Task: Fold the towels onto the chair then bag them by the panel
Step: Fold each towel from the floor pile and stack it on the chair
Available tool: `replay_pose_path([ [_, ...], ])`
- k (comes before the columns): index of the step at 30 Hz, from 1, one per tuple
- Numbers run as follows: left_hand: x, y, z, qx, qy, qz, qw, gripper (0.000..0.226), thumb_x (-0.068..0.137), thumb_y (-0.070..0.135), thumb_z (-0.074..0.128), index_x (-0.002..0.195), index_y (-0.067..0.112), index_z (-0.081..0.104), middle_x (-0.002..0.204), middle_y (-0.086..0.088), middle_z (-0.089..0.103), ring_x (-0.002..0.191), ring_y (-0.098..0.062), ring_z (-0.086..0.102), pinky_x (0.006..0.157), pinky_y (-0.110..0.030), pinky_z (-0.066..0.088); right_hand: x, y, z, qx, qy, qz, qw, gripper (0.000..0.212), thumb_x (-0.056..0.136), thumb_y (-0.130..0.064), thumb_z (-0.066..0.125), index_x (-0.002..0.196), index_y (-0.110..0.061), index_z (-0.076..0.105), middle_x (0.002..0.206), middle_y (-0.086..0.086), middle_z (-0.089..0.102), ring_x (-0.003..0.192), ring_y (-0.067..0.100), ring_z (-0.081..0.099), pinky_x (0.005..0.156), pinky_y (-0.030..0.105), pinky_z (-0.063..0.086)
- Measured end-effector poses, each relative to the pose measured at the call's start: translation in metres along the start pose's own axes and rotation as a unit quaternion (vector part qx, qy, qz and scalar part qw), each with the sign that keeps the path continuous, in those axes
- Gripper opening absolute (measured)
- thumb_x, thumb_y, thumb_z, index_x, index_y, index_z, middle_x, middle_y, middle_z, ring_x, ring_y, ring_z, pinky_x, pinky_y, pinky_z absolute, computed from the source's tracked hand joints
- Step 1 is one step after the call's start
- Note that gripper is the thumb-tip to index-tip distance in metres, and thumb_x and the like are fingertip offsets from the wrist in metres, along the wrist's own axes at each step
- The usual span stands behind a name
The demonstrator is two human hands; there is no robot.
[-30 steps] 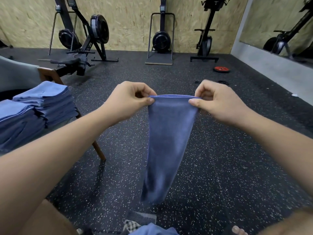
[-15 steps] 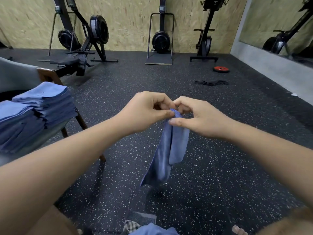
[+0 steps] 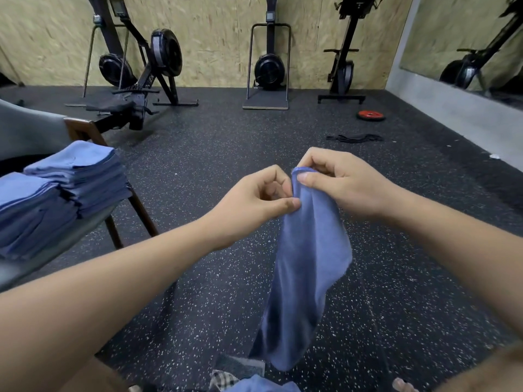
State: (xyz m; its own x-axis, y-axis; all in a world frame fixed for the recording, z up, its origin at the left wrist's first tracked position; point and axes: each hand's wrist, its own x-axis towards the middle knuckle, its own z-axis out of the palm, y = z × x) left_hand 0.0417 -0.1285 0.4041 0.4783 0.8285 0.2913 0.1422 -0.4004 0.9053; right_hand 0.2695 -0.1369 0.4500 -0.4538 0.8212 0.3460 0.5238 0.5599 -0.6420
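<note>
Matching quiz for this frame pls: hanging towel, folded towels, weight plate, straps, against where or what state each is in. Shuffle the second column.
Things:
1 hanging towel
2 folded towels
3 weight plate
4 straps

States:
A red, flat on the floor
B pinched by left hand and right hand
C black, lying loose on the floor
D stacked on the chair

Pairs: 1-B, 2-D, 3-A, 4-C
</note>
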Motion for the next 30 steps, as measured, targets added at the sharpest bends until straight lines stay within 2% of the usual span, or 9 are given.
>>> replay_pose_path([
  [3, 0.0, -0.001, 0.011, -0.026, 0.016, 0.005, 1.0, 0.021, 0.094, 0.008, 0.081, 0.099, 0.009, 0.06, 0.077, 0.001, 0.065, 0.074, -0.017, 0.05, 0.071, -0.033, 0.04, 0.001, 0.001, -0.007, -0.02, 0.017, 0.007, 1.0, 0.013, 0.102, -0.024, 0.06, 0.098, -0.014, 0.066, 0.097, 0.006, 0.07, 0.095, 0.024, 0.062, 0.091, 0.045, 0.048],
  [9, 0.003, -0.001, 0.021, -0.075, 0.048, 0.024, 0.996, 0.026, 0.093, 0.007, 0.083, 0.104, 0.004, 0.06, 0.083, -0.008, 0.068, 0.077, -0.02, 0.053, 0.076, -0.039, 0.044, -0.001, 0.0, -0.015, -0.023, 0.029, 0.01, 0.999, 0.011, 0.108, -0.018, 0.06, 0.099, -0.013, 0.066, 0.097, 0.005, 0.069, 0.09, 0.012, 0.06, 0.088, 0.039, 0.047],
  [15, 0.003, -0.008, 0.027, -0.023, 0.007, 0.018, 1.0, 0.027, 0.094, 0.022, 0.084, 0.096, 0.0, 0.068, 0.093, -0.031, 0.068, 0.081, -0.021, 0.053, 0.076, -0.044, 0.043, -0.006, -0.003, -0.015, -0.031, 0.029, -0.02, 0.999, 0.015, 0.108, -0.031, 0.064, 0.099, -0.019, 0.067, 0.091, 0.014, 0.068, 0.09, 0.032, 0.059, 0.086, 0.043, 0.047],
  [18, 0.004, -0.015, 0.031, 0.06, -0.027, 0.006, 0.998, 0.058, 0.093, 0.051, 0.081, 0.093, -0.005, 0.065, 0.085, -0.028, 0.065, 0.08, -0.017, 0.049, 0.068, -0.055, 0.047, -0.006, -0.001, -0.018, -0.043, 0.068, -0.023, 0.996, 0.014, 0.108, -0.031, 0.064, 0.1, -0.021, 0.067, 0.078, 0.0, 0.062, 0.076, 0.012, 0.053, 0.076, 0.033, 0.043],
  [21, 0.005, -0.021, 0.027, 0.092, -0.048, -0.011, 0.995, 0.073, 0.093, 0.067, 0.074, 0.102, -0.005, 0.068, 0.089, -0.011, 0.069, 0.089, -0.015, 0.053, 0.085, -0.063, 0.056, -0.004, 0.002, -0.025, -0.061, 0.122, -0.024, 0.99, 0.013, 0.108, -0.028, 0.065, 0.1, -0.018, 0.067, 0.075, -0.009, 0.058, 0.073, 0.0, 0.047, 0.072, 0.02, 0.039],
  [23, 0.005, -0.021, 0.022, 0.111, -0.049, -0.013, 0.993, 0.07, 0.095, 0.067, 0.071, 0.097, -0.003, 0.068, 0.086, -0.001, 0.06, 0.083, -0.013, 0.05, 0.076, -0.051, 0.055, -0.003, 0.006, -0.031, -0.064, 0.158, -0.017, 0.985, 0.014, 0.108, -0.029, 0.064, 0.1, -0.018, 0.066, 0.075, -0.004, 0.057, 0.072, 0.002, 0.045, 0.07, 0.023, 0.038],
  [25, 0.003, -0.02, 0.014, 0.127, -0.046, -0.01, 0.991, 0.059, 0.101, 0.053, 0.07, 0.083, -0.002, 0.062, 0.071, 0.006, 0.045, 0.067, -0.009, 0.038, 0.06, -0.034, 0.034, -0.004, 0.012, -0.037, -0.068, 0.19, -0.006, 0.979, 0.014, 0.108, -0.03, 0.064, 0.1, -0.019, 0.066, 0.073, -0.005, 0.054, 0.07, 0.005, 0.045, 0.069, 0.024, 0.037],
  [27, 0.002, -0.021, 0.005, 0.135, -0.046, -0.029, 0.989, 0.047, 0.106, 0.036, 0.068, 0.074, 0.003, 0.059, 0.062, 0.011, 0.036, 0.056, -0.006, 0.029, 0.052, -0.025, 0.026, -0.004, 0.018, -0.042, -0.074, 0.216, 0.008, 0.974, 0.014, 0.108, -0.032, 0.064, 0.1, -0.021, 0.066, 0.08, 0.006, 0.059, 0.076, 0.017, 0.051, 0.072, 0.026, 0.038],
  [30, 0.003, -0.027, -0.01, 0.145, -0.046, -0.05, 0.987, 0.031, 0.107, 0.031, 0.066, 0.08, 0.017, 0.072, 0.06, 0.016, 0.047, 0.053, -0.001, 0.036, 0.052, -0.019, 0.03, -0.005, 0.026, -0.05, -0.075, 0.24, 0.024, 0.968, 0.016, 0.108, -0.035, 0.063, 0.1, -0.021, 0.066, 0.092, 0.015, 0.064, 0.086, 0.026, 0.057, 0.076, 0.03, 0.041],
])
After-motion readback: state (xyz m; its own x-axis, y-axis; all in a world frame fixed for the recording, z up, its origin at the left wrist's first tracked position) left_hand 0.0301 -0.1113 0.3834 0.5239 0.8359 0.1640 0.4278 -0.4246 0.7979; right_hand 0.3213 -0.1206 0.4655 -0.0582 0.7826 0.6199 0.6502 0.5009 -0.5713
